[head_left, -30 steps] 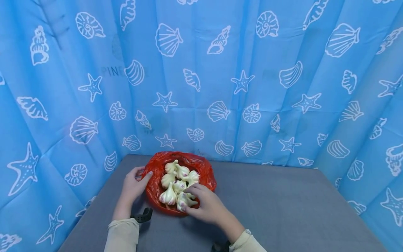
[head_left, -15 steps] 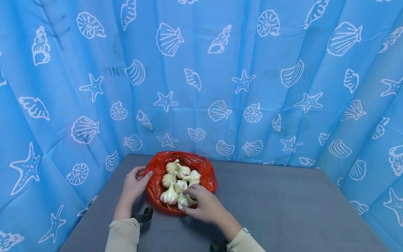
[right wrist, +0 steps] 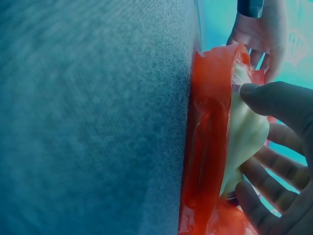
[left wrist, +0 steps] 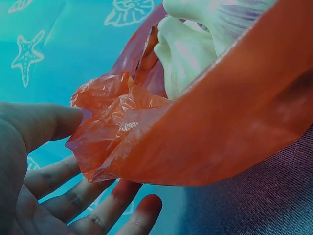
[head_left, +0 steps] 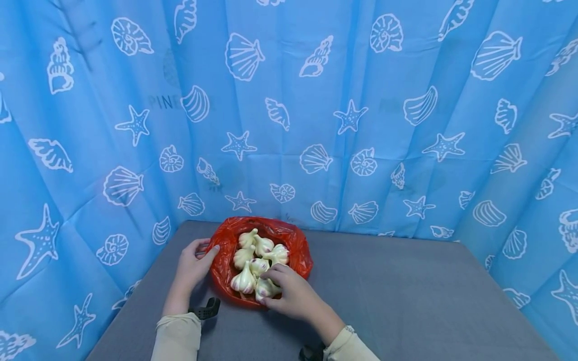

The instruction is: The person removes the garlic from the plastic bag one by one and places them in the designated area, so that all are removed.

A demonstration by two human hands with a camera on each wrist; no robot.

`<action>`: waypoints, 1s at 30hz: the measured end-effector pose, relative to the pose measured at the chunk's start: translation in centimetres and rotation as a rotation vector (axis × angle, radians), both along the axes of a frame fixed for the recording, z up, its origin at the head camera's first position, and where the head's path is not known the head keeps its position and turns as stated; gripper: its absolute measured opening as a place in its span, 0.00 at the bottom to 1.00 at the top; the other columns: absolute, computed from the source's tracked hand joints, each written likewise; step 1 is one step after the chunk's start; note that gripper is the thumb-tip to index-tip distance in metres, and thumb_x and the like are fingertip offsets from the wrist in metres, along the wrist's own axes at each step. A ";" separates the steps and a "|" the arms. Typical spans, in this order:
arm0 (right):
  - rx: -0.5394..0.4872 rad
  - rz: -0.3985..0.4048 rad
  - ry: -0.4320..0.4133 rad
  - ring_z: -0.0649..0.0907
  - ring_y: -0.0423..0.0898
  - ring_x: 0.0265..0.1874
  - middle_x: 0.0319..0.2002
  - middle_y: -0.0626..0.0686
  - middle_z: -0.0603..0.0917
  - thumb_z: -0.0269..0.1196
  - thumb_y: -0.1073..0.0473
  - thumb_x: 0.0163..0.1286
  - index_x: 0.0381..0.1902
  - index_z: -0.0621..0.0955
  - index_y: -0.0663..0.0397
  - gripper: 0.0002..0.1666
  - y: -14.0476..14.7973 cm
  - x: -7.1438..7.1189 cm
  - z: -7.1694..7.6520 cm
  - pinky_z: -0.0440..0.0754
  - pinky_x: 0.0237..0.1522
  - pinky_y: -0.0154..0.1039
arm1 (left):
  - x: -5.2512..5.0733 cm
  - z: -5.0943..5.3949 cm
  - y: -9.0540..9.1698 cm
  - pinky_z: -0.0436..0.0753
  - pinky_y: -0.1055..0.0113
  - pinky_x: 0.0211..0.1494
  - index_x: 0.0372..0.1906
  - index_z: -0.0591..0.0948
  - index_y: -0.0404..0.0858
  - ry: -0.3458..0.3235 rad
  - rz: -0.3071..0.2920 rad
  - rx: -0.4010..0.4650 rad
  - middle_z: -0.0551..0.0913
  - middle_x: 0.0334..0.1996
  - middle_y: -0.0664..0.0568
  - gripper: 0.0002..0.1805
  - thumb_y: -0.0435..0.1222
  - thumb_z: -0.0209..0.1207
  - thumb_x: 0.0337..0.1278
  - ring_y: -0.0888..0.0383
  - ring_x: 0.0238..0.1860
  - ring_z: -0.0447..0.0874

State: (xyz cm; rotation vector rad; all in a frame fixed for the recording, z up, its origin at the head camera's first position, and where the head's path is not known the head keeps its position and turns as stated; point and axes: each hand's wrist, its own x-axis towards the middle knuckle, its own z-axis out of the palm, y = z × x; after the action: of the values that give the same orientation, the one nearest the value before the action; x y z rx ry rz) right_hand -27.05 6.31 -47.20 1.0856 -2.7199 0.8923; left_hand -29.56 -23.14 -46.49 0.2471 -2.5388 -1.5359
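Observation:
A red plastic bag [head_left: 300, 253] with its mouth spread wide sits on the table, holding several garlic bulbs, pale with purple streaks. My left hand [head_left: 193, 268] is at the bag's left rim, the crumpled plastic between its thumb and fingers; the left wrist view shows the thumb [left wrist: 58, 120] on the edge and fingers underneath. Over the front right of the bag, my right hand [head_left: 295, 296] grips a garlic bulb [right wrist: 249, 132], thumb on one side and fingers on the other. That bulb is still within the bag's rim and partly covered by the hand in the head view.
The grey cloth-covered table [head_left: 397, 291] extends to the right of the bag. A blue curtain [head_left: 289, 125] printed with white shells and starfish stands behind and along the sides. Each wrist carries a black strap mount [head_left: 205, 309].
The right hand's fingers have shifted slightly left over the garlic bulb. My left hand and the bag keep their places, and the head view has turned a little.

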 end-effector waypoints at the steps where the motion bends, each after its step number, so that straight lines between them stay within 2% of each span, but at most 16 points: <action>1: 0.000 0.001 -0.002 0.79 0.34 0.45 0.50 0.43 0.84 0.76 0.49 0.67 0.59 0.86 0.47 0.24 0.0 0.0 0.0 0.84 0.51 0.35 | 0.0 0.0 0.0 0.84 0.42 0.67 0.74 0.72 0.35 -0.001 0.000 -0.001 0.78 0.66 0.33 0.32 0.49 0.59 0.76 0.37 0.65 0.80; 12: -0.037 0.008 -0.060 0.80 0.35 0.45 0.50 0.43 0.83 0.75 0.51 0.69 0.57 0.87 0.45 0.20 0.0 0.1 -0.2 0.85 0.49 0.32 | 0.1 0.0 0.0 0.84 0.42 0.67 0.74 0.72 0.35 0.000 -0.003 -0.006 0.78 0.66 0.34 0.32 0.50 0.59 0.77 0.37 0.65 0.81; 21: -0.039 0.009 -0.037 0.79 0.35 0.43 0.49 0.43 0.83 0.75 0.52 0.69 0.56 0.87 0.45 0.19 0.0 0.1 -0.1 0.84 0.47 0.31 | 0.4 0.4 0.1 0.83 0.42 0.68 0.73 0.72 0.33 0.015 -0.010 -0.006 0.79 0.65 0.33 0.32 0.49 0.59 0.77 0.37 0.65 0.81; 30: -0.087 0.030 -0.009 0.80 0.37 0.42 0.48 0.43 0.83 0.75 0.53 0.69 0.57 0.87 0.46 0.20 0.2 0.2 0.5 0.86 0.46 0.30 | 0.3 0.4 -0.1 0.84 0.43 0.67 0.74 0.72 0.35 -0.007 -0.005 -0.010 0.78 0.66 0.33 0.32 0.50 0.59 0.77 0.37 0.65 0.81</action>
State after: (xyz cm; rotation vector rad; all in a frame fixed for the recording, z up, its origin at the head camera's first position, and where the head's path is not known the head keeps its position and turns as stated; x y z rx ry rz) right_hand -26.82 6.49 -46.73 1.1112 -2.6515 1.0120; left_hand -29.21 -23.27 -46.11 0.2453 -2.5531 -1.5268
